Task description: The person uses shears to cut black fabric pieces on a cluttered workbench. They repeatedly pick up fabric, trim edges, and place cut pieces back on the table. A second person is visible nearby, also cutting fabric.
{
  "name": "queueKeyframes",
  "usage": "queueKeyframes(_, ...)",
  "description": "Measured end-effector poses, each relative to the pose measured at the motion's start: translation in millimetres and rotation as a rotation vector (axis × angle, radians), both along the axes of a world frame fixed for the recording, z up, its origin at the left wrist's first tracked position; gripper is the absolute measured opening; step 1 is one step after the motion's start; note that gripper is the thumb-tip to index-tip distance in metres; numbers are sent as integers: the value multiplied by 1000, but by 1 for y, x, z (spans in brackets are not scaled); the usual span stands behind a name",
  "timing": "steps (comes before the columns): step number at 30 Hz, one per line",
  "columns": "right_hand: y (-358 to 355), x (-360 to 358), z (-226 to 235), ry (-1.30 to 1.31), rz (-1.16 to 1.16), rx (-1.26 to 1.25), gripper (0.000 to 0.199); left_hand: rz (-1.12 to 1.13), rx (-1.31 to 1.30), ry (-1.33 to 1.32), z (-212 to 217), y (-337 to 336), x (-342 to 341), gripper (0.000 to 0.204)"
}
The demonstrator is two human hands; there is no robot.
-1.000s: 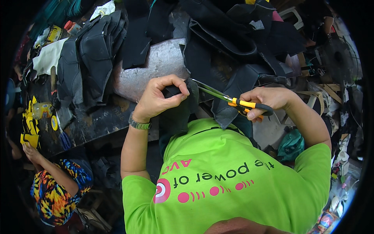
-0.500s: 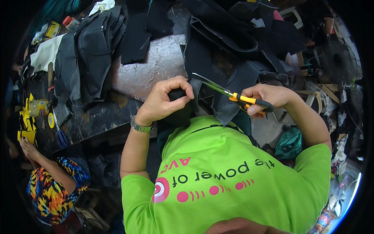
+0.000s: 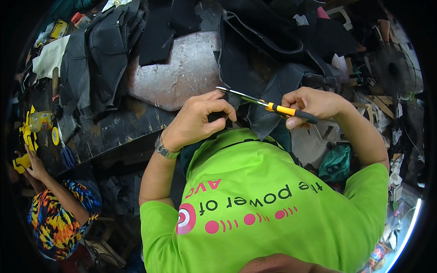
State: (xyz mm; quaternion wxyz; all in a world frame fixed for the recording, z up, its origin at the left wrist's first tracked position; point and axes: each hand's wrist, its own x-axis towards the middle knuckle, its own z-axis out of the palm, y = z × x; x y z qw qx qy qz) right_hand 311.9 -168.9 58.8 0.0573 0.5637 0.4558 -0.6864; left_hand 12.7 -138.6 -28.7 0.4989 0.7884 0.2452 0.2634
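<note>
My right hand (image 3: 309,107) grips a pair of scissors (image 3: 280,108) with yellow and black handles. Their slim blades point left, and the tips reach just above the fingers of my left hand (image 3: 198,118). That hand is curled with thumb and fingers close together, a metal watch (image 3: 166,149) on its wrist. Something dark shows inside the curl, but what it is stays hidden. Just beyond the scissors hangs a black sheet of leather-like material (image 3: 273,102) over the table's near edge.
A silvery rounded surface (image 3: 186,68) lies ahead, among stacked black shaped pieces (image 3: 107,50). At far left a co-worker's hands (image 3: 36,166) hold yellow material (image 3: 22,163). Blue-handled scissors (image 3: 68,157) and a jar (image 3: 41,121) lie nearby. On the right are a green plastic bag (image 3: 335,163) and a fan (image 3: 393,68).
My left hand has turned and shifted slightly right, toward the scissors; the black piece hanging under it no longer shows. The scissors' handles have come closer together. The co-worker's hands have moved up.
</note>
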Motion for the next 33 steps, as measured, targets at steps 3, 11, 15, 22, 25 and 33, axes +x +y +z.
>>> queueKeyframes(3, 5, 3, -2, 40, -49, -57, 48, -25, -15, -50, 0, 1, -3, 14)
queueKeyframes(11, 2, 6, -6, 72, -102, -45, 41, -46, -42, -66, -1, 0, -6, 12)
queueKeyframes(15, -6, 0, -7, 79, -135, -12, 37, -11, -50, -59, -1, -1, -6, 12)
queueKeyframes(22, -13, -8, -12, 82, -151, 17, 36, 29, -55, -113, -1, -2, -7, 12)
queueKeyframes(25, -16, -11, -13, 131, -171, 26, 36, 40, -129, -139, 1, -3, -10, 12)
queueKeyframes(33, -23, -17, -16, 230, -357, 161, 32, 375, -148, -369, 38, -7, -25, 56)
